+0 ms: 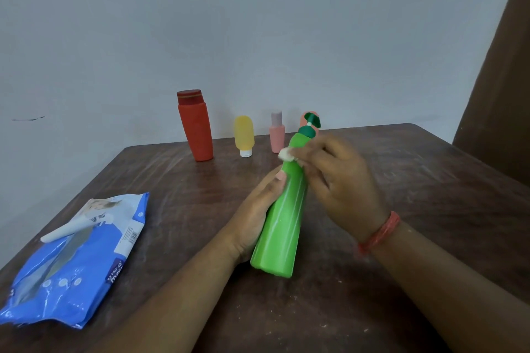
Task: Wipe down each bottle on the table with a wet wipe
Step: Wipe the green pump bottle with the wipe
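Five bottles [282,209], one wipe [286,155], two hands [341,178]

A plain home room: worn wooden table [401,169] against a bare wall [258,23] (toiletry-type bottles [243,135] lined up).

Five bottles [282,203], one wet wipe [286,154], one wipes pack [74,261], two hands [341,180].

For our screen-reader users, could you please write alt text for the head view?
A left hand holds a green pump bottle tilted above a brown table while the right hand rubs a wipe near its neck. Red, yellow and pink bottles stand behind; a blue wipes pack lies left.
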Tool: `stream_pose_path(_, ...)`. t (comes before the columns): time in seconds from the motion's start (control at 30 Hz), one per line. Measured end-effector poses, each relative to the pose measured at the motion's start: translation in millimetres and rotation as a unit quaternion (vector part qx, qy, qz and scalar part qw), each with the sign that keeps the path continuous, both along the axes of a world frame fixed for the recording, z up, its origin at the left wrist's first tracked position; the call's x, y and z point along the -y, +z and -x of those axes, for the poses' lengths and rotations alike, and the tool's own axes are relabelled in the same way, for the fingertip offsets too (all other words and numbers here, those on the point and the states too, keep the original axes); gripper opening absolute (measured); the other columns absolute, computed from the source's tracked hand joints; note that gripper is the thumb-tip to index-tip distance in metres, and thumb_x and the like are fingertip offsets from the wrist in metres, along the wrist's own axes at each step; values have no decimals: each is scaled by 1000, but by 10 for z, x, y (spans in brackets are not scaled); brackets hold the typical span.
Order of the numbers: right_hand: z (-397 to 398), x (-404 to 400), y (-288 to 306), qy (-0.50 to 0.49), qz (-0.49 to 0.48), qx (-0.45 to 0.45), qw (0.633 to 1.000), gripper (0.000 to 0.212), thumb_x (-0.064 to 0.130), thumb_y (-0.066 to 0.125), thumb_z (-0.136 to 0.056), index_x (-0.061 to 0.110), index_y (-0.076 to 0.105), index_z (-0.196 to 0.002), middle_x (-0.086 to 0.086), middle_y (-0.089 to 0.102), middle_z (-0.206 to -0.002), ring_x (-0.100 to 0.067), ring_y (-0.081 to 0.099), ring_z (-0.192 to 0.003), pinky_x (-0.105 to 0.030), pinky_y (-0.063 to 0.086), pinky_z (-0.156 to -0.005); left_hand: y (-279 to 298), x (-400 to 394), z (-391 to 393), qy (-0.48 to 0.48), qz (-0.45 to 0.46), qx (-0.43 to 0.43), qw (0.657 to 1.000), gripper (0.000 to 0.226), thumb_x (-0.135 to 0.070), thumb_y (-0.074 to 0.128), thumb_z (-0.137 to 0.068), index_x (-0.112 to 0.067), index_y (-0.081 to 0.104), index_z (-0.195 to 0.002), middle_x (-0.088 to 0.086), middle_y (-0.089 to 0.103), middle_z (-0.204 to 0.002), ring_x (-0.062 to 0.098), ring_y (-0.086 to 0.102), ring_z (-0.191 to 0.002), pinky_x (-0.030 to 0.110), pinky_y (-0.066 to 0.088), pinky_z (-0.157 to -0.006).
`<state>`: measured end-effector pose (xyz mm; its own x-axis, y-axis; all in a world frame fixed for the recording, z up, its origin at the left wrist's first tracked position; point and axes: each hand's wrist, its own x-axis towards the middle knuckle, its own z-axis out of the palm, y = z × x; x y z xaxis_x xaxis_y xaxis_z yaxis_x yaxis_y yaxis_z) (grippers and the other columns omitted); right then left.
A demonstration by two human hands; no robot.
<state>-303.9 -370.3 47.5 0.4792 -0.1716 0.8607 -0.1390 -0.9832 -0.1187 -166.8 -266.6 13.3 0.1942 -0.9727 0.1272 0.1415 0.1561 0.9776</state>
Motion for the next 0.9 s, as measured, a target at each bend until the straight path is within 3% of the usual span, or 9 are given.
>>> stream_pose_path(0.07, 24, -16, -21, 10, 34, -36, 999, 24, 3, 63, -93, 9, 73, -114, -5, 62, -100, -21, 59, -92, -36, 51, -79, 4, 3, -14, 1, -1, -10, 1000, 59, -57, 56, -91, -21, 57, -137, 15, 64, -111, 26, 60, -90, 40, 52, -77)
stream_pose_path(0.2, -27, 107, 82, -41, -35, 56, 997, 28, -1, 62, -92, 12, 74, -114, -5, 60, -99, -22, 60, -93, -36, 51, -82, 12, 3, -26, -13, -11, 15, 1000, 60, -49, 50, -92, -16, 52, -143, 12, 68, -108, 20, 65, -80, 33, 55, -66)
stream_pose_path(0.37, -21, 0, -37, 4, 36, -39, 999, 24, 5, 60, -93, 11, 74, -112, -5, 62, -99, -23, 57, -92, -31, 48, -82, 11, 3, -48, -37, -50, -177, 982, 52, -48, 57, -88, -2, 70, -110, 22, 70, -94, 30, 67, -75, 38, 57, -65)
stream_pose_path(0.47, -53, 83, -1, -35, -12, 4, 999, 27, 9, 57, -93, 12, 74, -114, -5, 62, -98, -22, 57, -91, -33, 49, -79, -26, 36, -100, -77, -3, -211, 975, 54, -45, 50, -87, -3, 75, -111, 24, 70, -105, 35, 69, -85, 43, 58, -68)
stream_pose_path(0.6, -32, -19, -106, 25, 43, -70, 996, 24, 4, 63, -91, 10, 74, -113, -5, 63, -101, -19, 58, -91, -29, 49, -80, -23, 15, -137, -59, 9, -252, 966, 55, -43, 39, -87, -7, 80, -93, 20, 72, -89, 33, 71, -73, 43, 59, -62)
stream_pose_path(0.7, -82, 12, -75, -5, -12, -13, 1000, 23, 8, 57, -93, 10, 73, -109, -3, 64, -100, -18, 59, -91, -32, 50, -79, -20, 30, -138, -66, 16, -253, 965, 58, -44, 37, -89, -5, 78, -102, 23, 70, -99, 36, 70, -81, 44, 57, -68)
stream_pose_path(0.77, -96, -20, -99, 14, -21, -23, 999, 22, 9, 56, -93, 9, 73, -107, -3, 63, -99, -18, 59, -89, -32, 51, -78, -21, 30, -141, -57, 18, -258, 964, 59, -47, 37, -92, -6, 78, -103, 21, 69, -99, 35, 69, -80, 43, 57, -67)
stream_pose_path(0.83, -79, -68, -155, 45, -4, -54, 998, 18, 8, 58, -93, 7, 73, -103, -3, 62, -97, -16, 59, -88, -27, 50, -79, -30, 43, -154, -49, 19, -266, 963, 63, -55, 38, -94, -8, 78, -106, 20, 69, -98, 32, 68, -79, 43, 58, -65)
stream_pose_path(0.9, -91, -54, -166, 31, -28, -27, 999, 16, 4, 60, -92, 8, 73, -101, -3, 63, -98, -12, 59, -89, -20, 47, -81, -31, 51, -158, -52, 17, -258, 965, 67, -59, 37, -96, -8, 75, -113, 20, 68, -102, 32, 67, -81, 43, 58, -67)
